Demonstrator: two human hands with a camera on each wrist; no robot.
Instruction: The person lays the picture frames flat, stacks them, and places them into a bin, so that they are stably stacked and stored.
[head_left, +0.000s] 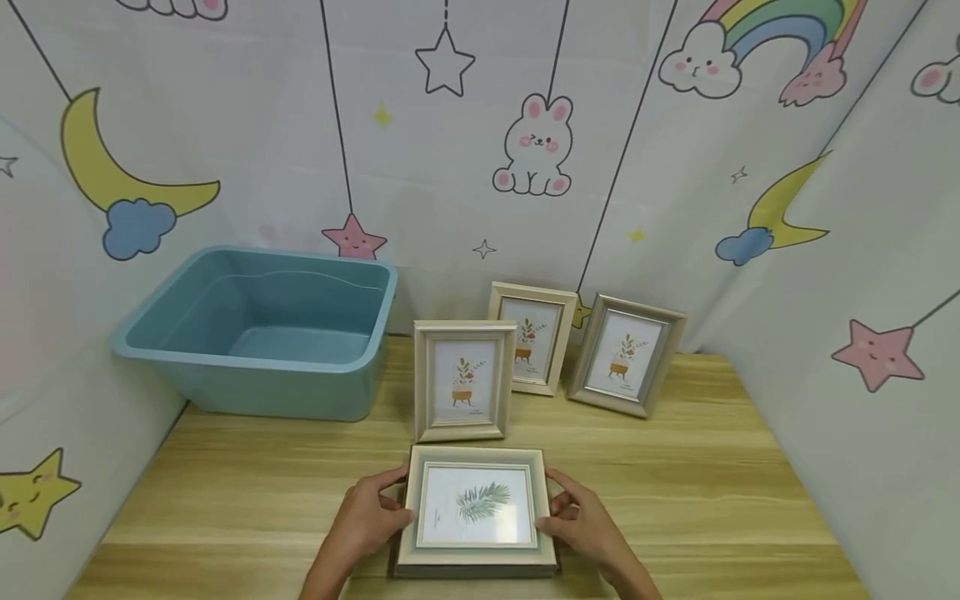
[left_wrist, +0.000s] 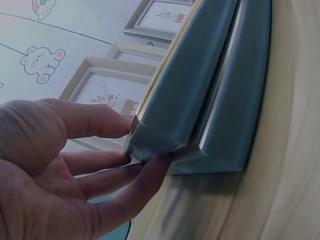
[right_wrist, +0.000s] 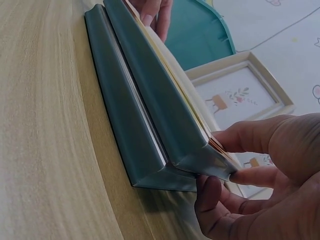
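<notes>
A pale picture frame with a green leaf print lies flat, face up, near the table's front. Both wrist views show it stacked on a second frame, which is mostly hidden from above. My left hand grips the upper frame's left edge, thumb on the rim and fingers along the side. On the opposite edge, my right hand pinches the same frame likewise. In the right wrist view a narrow gap runs between the upper frame and the lower one.
Just behind the stack stands a picture frame with a potted-plant print. Two similar ones, a cream frame and a grey frame, stand farther back. A blue-green plastic tub occupies the back left of the wooden table, before a patterned cloth.
</notes>
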